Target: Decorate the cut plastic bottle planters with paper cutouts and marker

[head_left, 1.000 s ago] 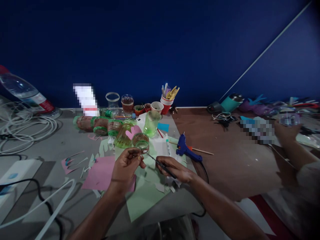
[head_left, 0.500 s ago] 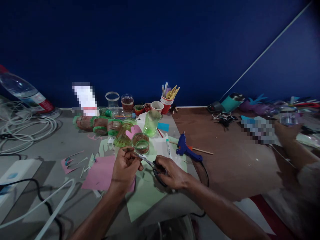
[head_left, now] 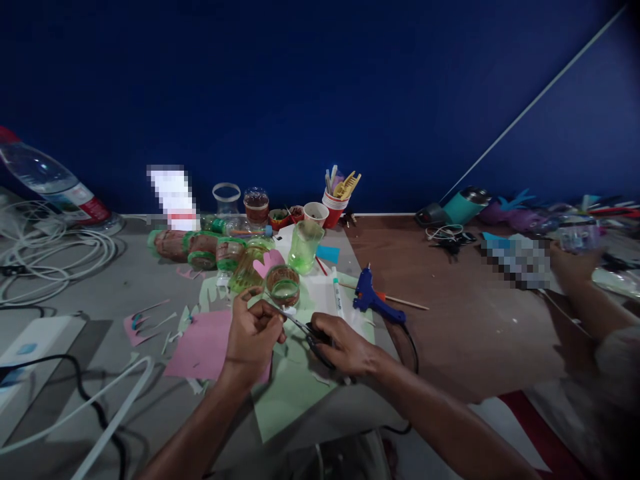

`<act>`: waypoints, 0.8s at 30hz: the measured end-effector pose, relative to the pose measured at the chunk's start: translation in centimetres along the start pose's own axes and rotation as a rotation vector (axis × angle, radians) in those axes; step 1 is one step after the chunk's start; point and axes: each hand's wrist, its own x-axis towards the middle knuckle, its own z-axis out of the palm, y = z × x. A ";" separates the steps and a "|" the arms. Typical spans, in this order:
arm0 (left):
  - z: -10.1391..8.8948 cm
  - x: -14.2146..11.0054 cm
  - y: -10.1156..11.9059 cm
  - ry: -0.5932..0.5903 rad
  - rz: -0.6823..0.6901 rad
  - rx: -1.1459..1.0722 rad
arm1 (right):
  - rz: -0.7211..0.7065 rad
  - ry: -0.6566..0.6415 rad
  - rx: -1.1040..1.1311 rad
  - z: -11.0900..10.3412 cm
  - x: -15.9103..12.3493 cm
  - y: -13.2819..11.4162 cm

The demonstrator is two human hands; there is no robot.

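My right hand (head_left: 345, 343) is wrapped round the black handles of a pair of scissors (head_left: 299, 324), whose blades point left toward my other hand. Thumb and fingers of my left hand (head_left: 255, 333) pinch a small white piece of paper (head_left: 289, 311) at the blade tips; its exact shape is mostly hidden. Both hands are above a light green sheet (head_left: 285, 400) and the edge of a pink sheet (head_left: 200, 347). Just beyond them stands a cut clear cup with a green rim (head_left: 283, 288), and a pink paper heart (head_left: 268, 263) sits behind it.
A blue glue gun (head_left: 375, 300) lies right of my hands, near a marker (head_left: 337, 297). Behind are a green plastic cup (head_left: 305, 248) and a red cup of cutlery (head_left: 336, 208). Paper scraps (head_left: 173, 330) and cables (head_left: 75, 253) lie left. Another person's hand (head_left: 575, 270) is far right.
The index finger of my left hand has lifted a little, and the white piece shows more clearly. A pale scrap now shows on the green sheet below my right hand.
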 end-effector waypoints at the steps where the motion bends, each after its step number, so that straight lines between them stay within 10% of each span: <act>1: 0.1 0.0 0.1 0.010 -0.007 -0.002 | 0.011 -0.008 0.001 0.0 0.0 0.0; 14: -0.2 0.1 0.1 -0.015 -0.002 0.027 | 0.071 -0.089 0.157 -0.4 0.2 -0.3; 24: -0.6 0.6 0.6 0.016 -0.053 -0.105 | 0.032 -0.138 0.805 -0.6 -0.1 0.6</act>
